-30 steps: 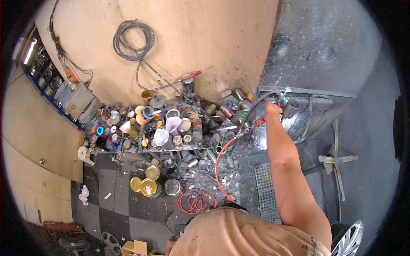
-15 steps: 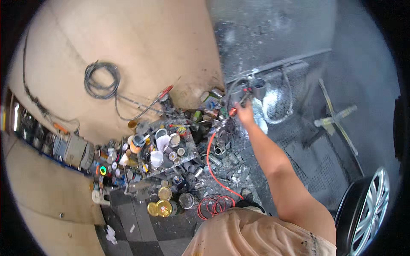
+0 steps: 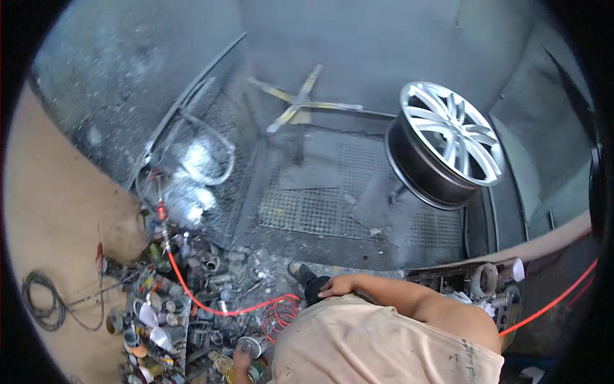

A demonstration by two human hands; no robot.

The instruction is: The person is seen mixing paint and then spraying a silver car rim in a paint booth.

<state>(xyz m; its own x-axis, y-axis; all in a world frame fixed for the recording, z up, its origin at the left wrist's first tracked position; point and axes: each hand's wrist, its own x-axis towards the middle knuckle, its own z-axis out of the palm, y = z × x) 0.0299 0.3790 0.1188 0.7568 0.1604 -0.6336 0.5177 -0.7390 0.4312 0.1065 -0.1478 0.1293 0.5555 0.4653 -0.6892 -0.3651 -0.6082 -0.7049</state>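
Observation:
My left hand point(image 3: 242, 366), low in the picture and slightly blurred, is beside a round can with a pale grey rim point(image 3: 249, 347); whether its fingers grip the can is unclear. My right hand point(image 3: 336, 286) lies against the dark cloth over my leg point(image 3: 316, 290), fingers stretched out, with no tool seen in it. A dark shoe point(image 3: 299, 272) shows just beyond. Away at the left, a spray gun point(image 3: 155, 168) is by the booth wall, joined through a red fitting point(image 3: 161, 210) to an orange air hose point(image 3: 211, 312), which ends in loose coils near me.
A silver multi-spoke wheel rim point(image 3: 453, 137) stands raised at the right above a perforated floor panel point(image 3: 300, 208). A taped cross-shaped stand point(image 3: 297, 104) is behind it. Paint cups and cans point(image 3: 148, 320) crowd a bench at lower left, near a black cable coil point(image 3: 48, 301).
My view has swung right, bringing the whole wheel into sight. My right hand has let go of the spray gun and come back to my leg. My left hand has appeared by the cans.

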